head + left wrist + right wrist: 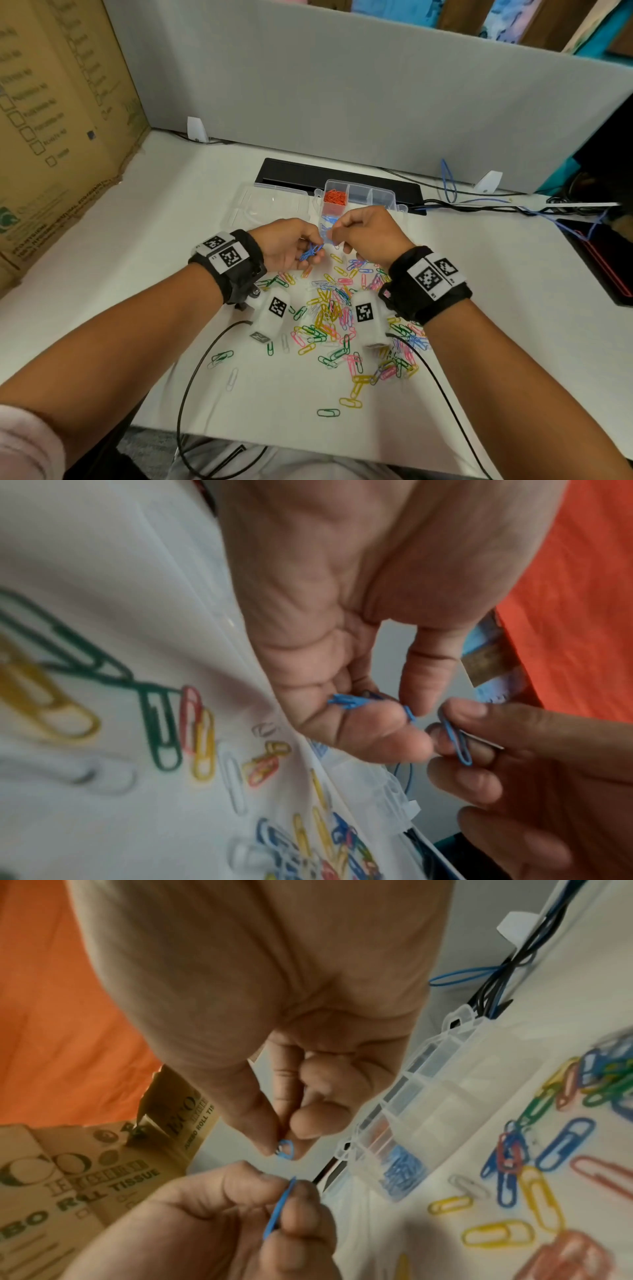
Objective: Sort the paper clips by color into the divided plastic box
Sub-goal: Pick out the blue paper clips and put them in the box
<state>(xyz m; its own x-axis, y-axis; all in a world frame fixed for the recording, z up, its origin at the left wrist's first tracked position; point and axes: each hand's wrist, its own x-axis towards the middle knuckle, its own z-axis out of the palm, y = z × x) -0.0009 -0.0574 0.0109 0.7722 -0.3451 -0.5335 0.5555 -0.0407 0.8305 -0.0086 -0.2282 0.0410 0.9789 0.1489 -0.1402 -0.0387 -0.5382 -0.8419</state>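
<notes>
My left hand point(308, 250) holds a small bunch of blue paper clips point(311, 254) just in front of the clear divided box point(383, 197). In the left wrist view the bunch point(349, 702) sits between thumb and curled fingers. My right hand point(334, 236) pinches a single blue clip point(286, 1149) between thumb and forefinger, close to the left hand and over the box's near end. One compartment holds orange clips point(335, 197); the one nearer me holds blue clips point(329, 219). A mixed pile of coloured clips point(339, 315) lies on the white table below my wrists.
The box's clear lid point(270, 202) lies open to the left. A black cable tray point(308, 173) and loose cables point(479, 202) run behind the box. A cardboard carton point(51, 120) stands at the left and a grey partition point(342, 85) at the back.
</notes>
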